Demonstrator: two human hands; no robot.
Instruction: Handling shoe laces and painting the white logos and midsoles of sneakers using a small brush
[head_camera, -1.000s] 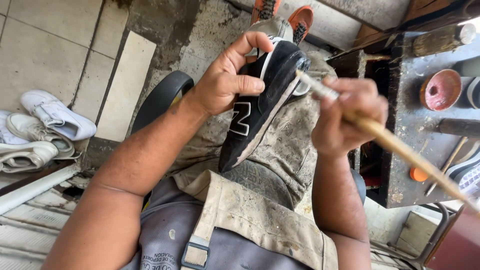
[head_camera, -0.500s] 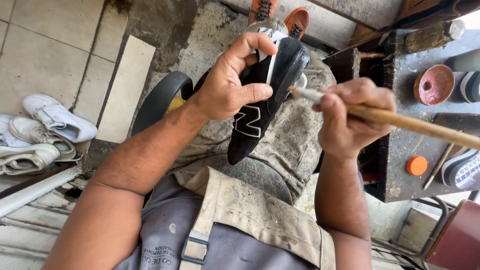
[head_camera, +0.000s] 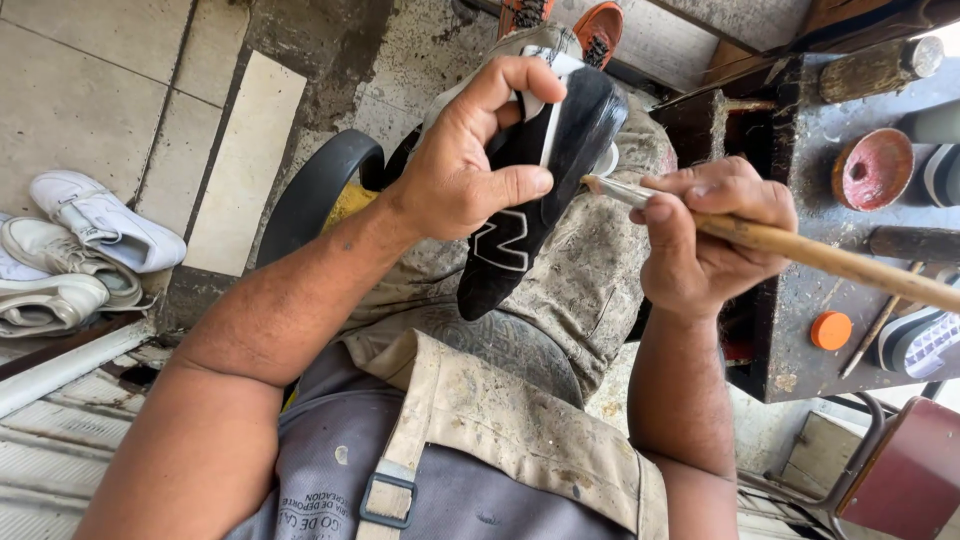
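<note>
Head-camera view looking down over the person's lap. The left hand (head_camera: 470, 165) is closed around a black suede sports shoe with a white side emblem and white sole (head_camera: 530, 190), thumb laid across the side panel and fingers curled over the upper edge; the shoe is held above the knees, resting against stained, paint-flecked work trousers (head_camera: 590, 280). Its long axis runs diagonally, one end low toward the person's body, the other high and away. The right hand (head_camera: 710, 235) pinches a long, pale wooden-handled brush (head_camera: 800, 250) between thumb and bunched fingers, the handle trailing off to the right edge. The brush tip (head_camera: 600, 187) lies just beside the shoe's right-hand edge, near its upper end; actual contact cannot be judged. The shoe thus lies to the left of the brush hand, close by. To the right, a dark, grimy workbench (head_camera: 790, 330) carries a round reddish-brown dish (head_camera: 872, 168) and an orange cap (head_camera: 831, 330). Several white trainers (head_camera: 90, 240) lie on the floor at far left.
</note>
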